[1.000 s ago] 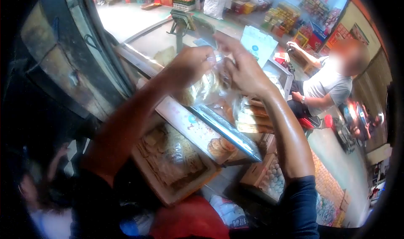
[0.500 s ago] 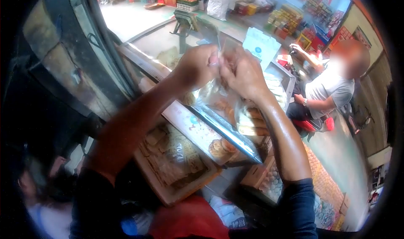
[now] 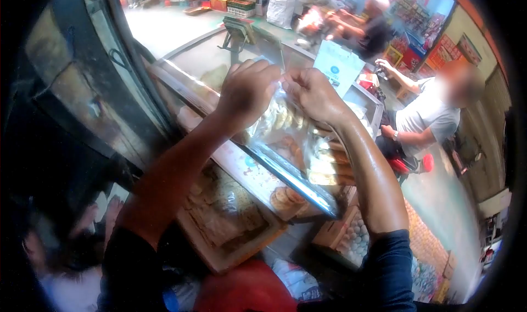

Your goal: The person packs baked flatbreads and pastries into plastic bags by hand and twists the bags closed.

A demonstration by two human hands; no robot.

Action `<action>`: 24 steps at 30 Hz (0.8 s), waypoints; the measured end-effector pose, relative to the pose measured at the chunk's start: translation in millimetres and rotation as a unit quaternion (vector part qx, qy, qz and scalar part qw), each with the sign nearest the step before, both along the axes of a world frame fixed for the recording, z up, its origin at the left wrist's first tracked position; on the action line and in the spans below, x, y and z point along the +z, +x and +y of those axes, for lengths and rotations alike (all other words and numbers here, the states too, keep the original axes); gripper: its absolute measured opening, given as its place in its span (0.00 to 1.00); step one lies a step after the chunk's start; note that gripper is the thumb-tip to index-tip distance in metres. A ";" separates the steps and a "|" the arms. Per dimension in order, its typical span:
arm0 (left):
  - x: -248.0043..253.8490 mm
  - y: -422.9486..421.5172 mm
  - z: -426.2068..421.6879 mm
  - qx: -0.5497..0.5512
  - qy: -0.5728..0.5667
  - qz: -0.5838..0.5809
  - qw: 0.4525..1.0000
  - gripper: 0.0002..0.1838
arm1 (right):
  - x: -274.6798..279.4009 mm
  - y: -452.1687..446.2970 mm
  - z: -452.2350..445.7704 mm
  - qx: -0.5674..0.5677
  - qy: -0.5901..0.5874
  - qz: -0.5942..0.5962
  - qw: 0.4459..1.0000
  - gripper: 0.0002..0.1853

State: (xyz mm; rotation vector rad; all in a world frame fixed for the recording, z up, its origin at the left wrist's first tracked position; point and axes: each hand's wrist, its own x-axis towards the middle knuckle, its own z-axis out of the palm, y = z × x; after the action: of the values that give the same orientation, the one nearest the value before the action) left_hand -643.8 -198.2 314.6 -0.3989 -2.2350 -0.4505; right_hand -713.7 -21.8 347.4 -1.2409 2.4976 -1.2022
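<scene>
My left hand (image 3: 248,92) and my right hand (image 3: 317,94) are raised close together over a glass-topped display case (image 3: 200,54). Both have their fingers closed on the gathered top of a clear plastic bag (image 3: 270,117). The bag hangs below the hands, and pale pieces show through or behind it; which of the two I cannot tell. Long browned baked pieces (image 3: 332,161) lie under the clear plastic near my right forearm. Round flat pastries (image 3: 286,197) sit at the near edge of the case.
A wooden-edged box of flat breads (image 3: 233,199) is close to my body. Eggs (image 3: 354,238) fill a crate at the right. A white-blue sign (image 3: 336,65) stands on the case. A seated person (image 3: 431,114) is at the right; a rider (image 3: 365,26) passes behind.
My hands have moved slightly apart and turned, with the bag's top between them. A person on a motorbike has come into view at the back.
</scene>
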 end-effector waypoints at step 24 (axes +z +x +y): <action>-76.6 107.9 83.6 -0.114 0.278 -0.207 0.931 0.30 | -99.0 113.9 148.0 -0.321 -0.160 0.319 0.877 0.16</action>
State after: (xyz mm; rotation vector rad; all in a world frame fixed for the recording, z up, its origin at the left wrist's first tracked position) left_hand -535.8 -114.6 238.1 -0.2760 -2.3274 -1.3595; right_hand -599.8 126.3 248.4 -0.9983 3.5119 -1.5911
